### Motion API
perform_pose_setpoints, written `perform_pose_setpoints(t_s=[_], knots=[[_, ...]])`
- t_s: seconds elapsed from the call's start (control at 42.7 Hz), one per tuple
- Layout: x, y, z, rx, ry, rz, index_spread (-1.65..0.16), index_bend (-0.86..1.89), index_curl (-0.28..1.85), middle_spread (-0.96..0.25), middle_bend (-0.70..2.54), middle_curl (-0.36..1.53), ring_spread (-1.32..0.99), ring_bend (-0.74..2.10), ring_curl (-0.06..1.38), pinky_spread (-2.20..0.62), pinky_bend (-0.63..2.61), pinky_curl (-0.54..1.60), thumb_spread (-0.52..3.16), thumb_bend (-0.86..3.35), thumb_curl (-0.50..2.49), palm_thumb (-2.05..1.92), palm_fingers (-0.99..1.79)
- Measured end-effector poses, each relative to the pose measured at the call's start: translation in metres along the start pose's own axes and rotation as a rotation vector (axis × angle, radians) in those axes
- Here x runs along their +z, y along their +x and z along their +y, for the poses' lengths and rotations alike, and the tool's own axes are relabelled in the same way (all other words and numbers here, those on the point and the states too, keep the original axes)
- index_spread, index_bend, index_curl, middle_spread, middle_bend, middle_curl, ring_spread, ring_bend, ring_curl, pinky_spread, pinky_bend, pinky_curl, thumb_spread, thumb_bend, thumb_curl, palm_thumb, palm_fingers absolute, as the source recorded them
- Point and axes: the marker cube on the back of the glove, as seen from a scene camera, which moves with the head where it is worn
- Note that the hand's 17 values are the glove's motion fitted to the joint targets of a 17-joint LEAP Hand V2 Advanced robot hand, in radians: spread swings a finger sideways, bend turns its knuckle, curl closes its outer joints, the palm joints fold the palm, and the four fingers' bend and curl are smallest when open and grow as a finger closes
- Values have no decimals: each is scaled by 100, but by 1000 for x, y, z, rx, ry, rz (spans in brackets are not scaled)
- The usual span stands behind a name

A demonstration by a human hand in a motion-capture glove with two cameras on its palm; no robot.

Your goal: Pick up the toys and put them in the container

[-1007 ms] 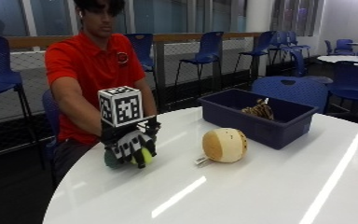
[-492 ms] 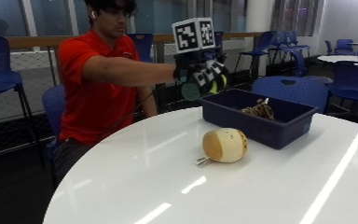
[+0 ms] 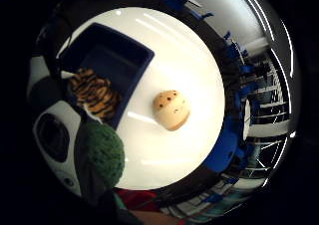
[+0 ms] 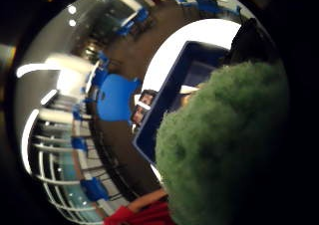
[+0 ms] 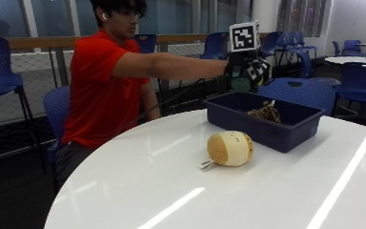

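Your gloved right hand (image 5: 249, 72) is raised above the near end of the blue container (image 5: 264, 125), arm stretched out from your seat at the round white desk (image 5: 170, 191). Its grip is closed around one fuzzy green toy (image 5: 240, 84), which shows just below the fingers in the outside view and fills much of the thumb-side palm view (image 4: 224, 145).

Count three toys in all. The green one is in your hand, in the air over the container. One striped tiger toy (image 5: 263, 112) already lies inside the container, against one wall; the little-finger-side view shows it there too (image 3: 93, 91). One round tan toy (image 5: 230, 148) with a small dotted face sits on the desk just beside the container's long wall, outside it and not touching your hand.

There is one container, standing on the desk toward its far edge. Blue chairs (image 5: 297, 93) stand around the desk behind it.
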Motion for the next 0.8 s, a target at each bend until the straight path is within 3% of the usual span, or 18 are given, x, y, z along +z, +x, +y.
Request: perform_pose_setpoints(t_s=[0.187,0.305,0.351,0.422,0.445,0.492,0.586,0.796], knots=[[15,-38,-5,-193,25,81,-52,47,100,-39,79,52,-38,134,58,-42,116,56,53,15,112,57,106],[16,-47,-8,-129,-1,19,-53,47,103,-39,74,52,-39,132,58,-42,115,55,53,14,114,56,101],[20,-43,-5,-166,-47,43,-53,46,104,-40,72,52,-39,130,58,-42,114,56,53,13,115,55,98],[24,-37,1,-211,-131,57,-53,42,105,-40,62,50,-40,126,57,-43,115,56,56,10,114,52,83],[26,-37,3,-196,-162,41,-53,28,102,-37,48,45,-39,123,56,-43,122,56,64,7,112,46,56],[28,-35,6,-183,-221,4,-51,27,100,-30,29,42,-35,115,55,-38,121,57,78,-5,104,27,13],[27,-23,13,-202,-269,-42,-49,6,86,-22,33,42,-24,83,47,-23,121,56,91,-11,89,6,-27],[18,48,17,-61,-177,64,-42,5,63,-12,22,38,-10,42,28,-4,105,44,99,-11,66,-13,-35]])
